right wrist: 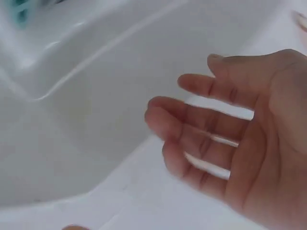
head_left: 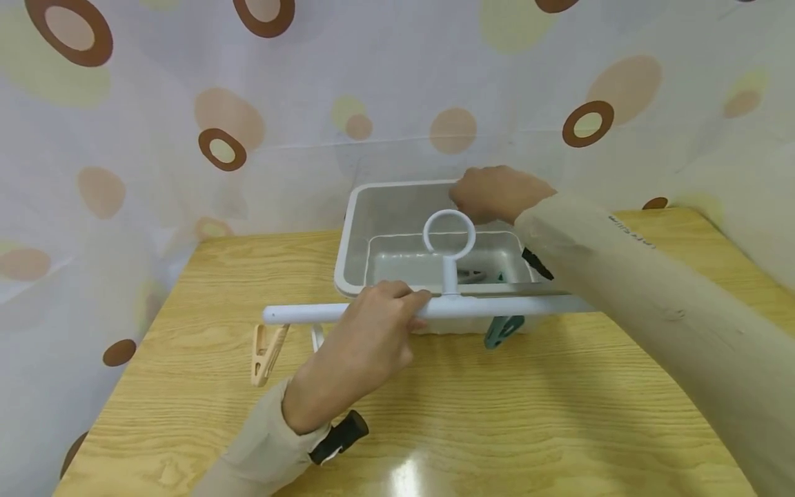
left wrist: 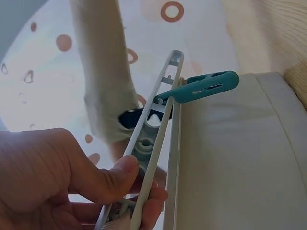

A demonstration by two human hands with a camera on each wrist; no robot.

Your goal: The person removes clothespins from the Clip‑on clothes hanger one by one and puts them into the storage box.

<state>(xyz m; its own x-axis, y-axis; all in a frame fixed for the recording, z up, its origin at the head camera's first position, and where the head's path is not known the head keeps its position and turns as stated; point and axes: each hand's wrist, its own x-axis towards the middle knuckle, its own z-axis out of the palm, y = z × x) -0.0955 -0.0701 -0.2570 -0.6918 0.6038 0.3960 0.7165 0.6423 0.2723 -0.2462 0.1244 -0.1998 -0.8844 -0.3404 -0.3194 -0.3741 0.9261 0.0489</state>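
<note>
My left hand [head_left: 357,345] grips a white clip hanger [head_left: 503,306] by its bar, thumb on one side and fingers on the other. The hanger's ring [head_left: 470,241] points up. From the bar hang a beige clothespin [head_left: 266,353] at the left and a teal clothespin [left wrist: 206,87] nearer the right; a white clip is mostly hidden behind my left hand. Behind the bar stands a grey-white plastic bin [head_left: 350,235]. My right hand [head_left: 499,193] is over its back right rim; in the right wrist view its fingers are loosely bent and hold nothing.
Inside the bin lie a grey clothespin [head_left: 470,275] and a teal clothespin [head_left: 500,277]. The bin stands on a wood-grain table [head_left: 435,414]. A white curtain [head_left: 397,103] with coloured circles hangs close behind.
</note>
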